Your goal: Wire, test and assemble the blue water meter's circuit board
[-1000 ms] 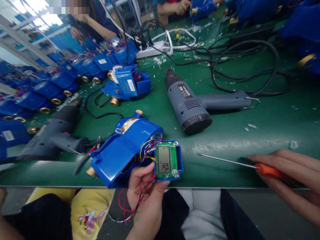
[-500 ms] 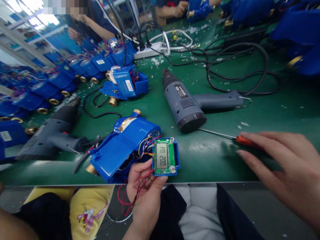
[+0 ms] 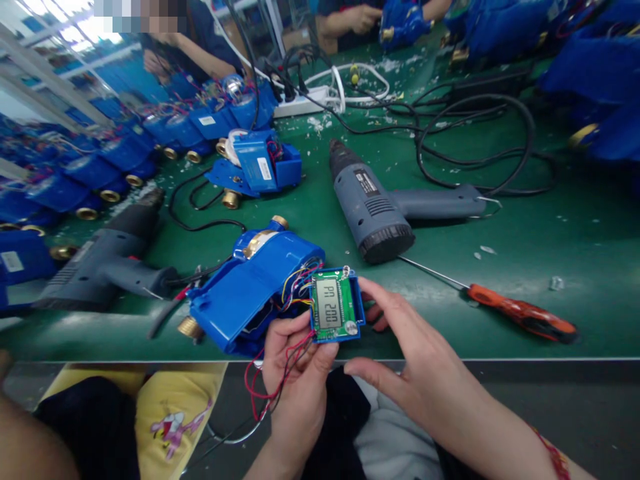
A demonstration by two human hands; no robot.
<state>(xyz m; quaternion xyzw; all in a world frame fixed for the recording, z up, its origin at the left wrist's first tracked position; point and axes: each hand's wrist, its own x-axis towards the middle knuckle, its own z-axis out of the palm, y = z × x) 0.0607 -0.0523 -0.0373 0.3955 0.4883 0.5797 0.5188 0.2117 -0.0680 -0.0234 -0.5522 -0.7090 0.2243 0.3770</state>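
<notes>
My left hand (image 3: 301, 383) grips the lower left edge of a circuit board with a small LCD (image 3: 329, 305), set in a blue plastic case. Thin red and black wires (image 3: 255, 393) trail past its fingers. Coloured wires run from the board to a blue water meter (image 3: 255, 283) lying on the bench beside it. At the board's right side is my right hand (image 3: 417, 340), thumb and fingers spread; whether its fingertips touch the case I cannot tell. A screwdriver with an orange and black handle (image 3: 523, 312) lies farther right, its shaft tip by a heat gun (image 3: 373, 207).
A second heat gun (image 3: 113, 257) lies at left. Behind are another blue meter (image 3: 263, 163), a white power strip (image 3: 303, 101) and black cables (image 3: 525, 147). Rows of meters (image 3: 100, 163) line the left. A co-worker's hand (image 3: 364, 20) is across the green bench (image 3: 450, 250).
My right hand has left the screwdriver's handle and come left to the board's side. The screwdriver now lies on the bench. My left hand still holds the board.
</notes>
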